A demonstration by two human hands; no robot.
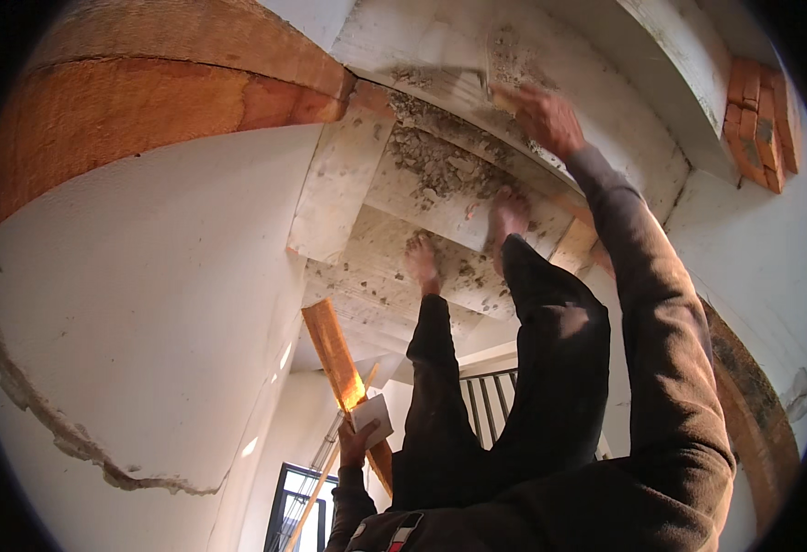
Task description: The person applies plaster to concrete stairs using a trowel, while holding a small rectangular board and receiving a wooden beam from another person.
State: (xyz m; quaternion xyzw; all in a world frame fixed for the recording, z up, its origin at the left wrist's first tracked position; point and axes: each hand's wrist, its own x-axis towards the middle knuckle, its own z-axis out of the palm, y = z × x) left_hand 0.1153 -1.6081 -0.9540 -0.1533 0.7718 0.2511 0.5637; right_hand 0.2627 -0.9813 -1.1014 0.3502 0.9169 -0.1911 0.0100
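My right hand (550,120) reaches up over a pale, dusty step and is closed on a scraper (502,99), whose thin blade touches the surface beside loose crumbs. Low at the left, my left hand (354,442) grips a flat, pale rectangular plate (372,419); its exact kind is unclear. A heap of grey rubble (435,166) lies on the step below the right hand. Dust and crumbs also cover the lower treads. My bare feet stand on these treads, the right foot (511,213) one step higher than the left foot (422,260).
A wooden beam (183,101) juts in at the upper left, beside a white wall (146,276). Reddish bricks (760,124) show at the upper right. A loose wooden plank (331,345) stands near my left hand, above a window (302,506). Dark railings (491,405) show between my legs.
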